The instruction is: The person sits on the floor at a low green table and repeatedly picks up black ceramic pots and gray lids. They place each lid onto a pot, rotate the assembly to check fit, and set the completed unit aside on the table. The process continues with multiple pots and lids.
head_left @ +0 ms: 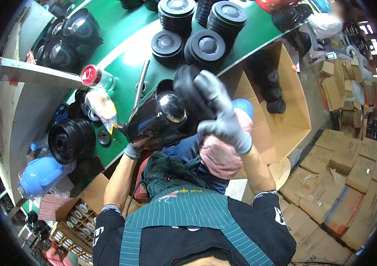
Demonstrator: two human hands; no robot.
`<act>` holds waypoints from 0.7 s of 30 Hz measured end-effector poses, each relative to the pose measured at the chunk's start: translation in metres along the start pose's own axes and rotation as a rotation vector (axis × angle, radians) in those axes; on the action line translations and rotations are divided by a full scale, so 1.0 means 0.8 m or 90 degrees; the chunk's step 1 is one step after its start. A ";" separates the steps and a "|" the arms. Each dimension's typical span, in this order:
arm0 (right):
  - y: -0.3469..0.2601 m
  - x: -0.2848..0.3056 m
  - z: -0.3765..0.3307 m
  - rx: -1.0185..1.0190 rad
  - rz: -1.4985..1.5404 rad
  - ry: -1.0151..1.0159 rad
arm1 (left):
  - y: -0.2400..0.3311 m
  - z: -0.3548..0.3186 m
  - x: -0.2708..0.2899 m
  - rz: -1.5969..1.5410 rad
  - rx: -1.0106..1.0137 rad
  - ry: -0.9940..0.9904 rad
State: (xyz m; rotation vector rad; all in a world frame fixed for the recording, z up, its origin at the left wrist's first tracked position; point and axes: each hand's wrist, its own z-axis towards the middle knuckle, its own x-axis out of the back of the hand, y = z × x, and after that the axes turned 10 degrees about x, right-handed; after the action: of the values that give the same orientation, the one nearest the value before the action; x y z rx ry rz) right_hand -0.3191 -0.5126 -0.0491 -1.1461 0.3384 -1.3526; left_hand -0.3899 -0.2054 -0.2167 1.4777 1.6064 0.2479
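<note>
Head view: hands on black housing

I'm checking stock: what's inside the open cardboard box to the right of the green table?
In the cardboard box, a few black round parts stand along its far side; the floor beyond them is bare. Its near-left part is hidden behind the gloved right hand and the pink cloth.

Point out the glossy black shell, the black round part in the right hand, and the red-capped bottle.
glossy black shell [153, 126]: head view, on its shiny side.
black round part [188, 91]: head view, on its dark face.
red-capped bottle [90, 75]: head view, on the red cap.
</note>
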 end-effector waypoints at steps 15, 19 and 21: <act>-0.070 0.014 -0.116 0.123 -0.069 -0.007 | 0.005 -0.014 -0.030 0.082 -0.015 -0.052; -0.072 0.008 -0.140 0.008 0.037 0.094 | 0.007 -0.011 -0.014 0.152 -0.102 0.009; -0.073 -0.005 -0.153 -0.067 0.074 0.151 | 0.014 -0.014 -0.004 0.287 -0.243 0.087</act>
State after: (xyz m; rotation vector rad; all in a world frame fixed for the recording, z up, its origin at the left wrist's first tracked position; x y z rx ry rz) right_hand -0.4482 -0.5529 -0.0611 -1.0371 0.6452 -1.3821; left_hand -0.3908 -0.2008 -0.2010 1.5207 1.2208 0.8776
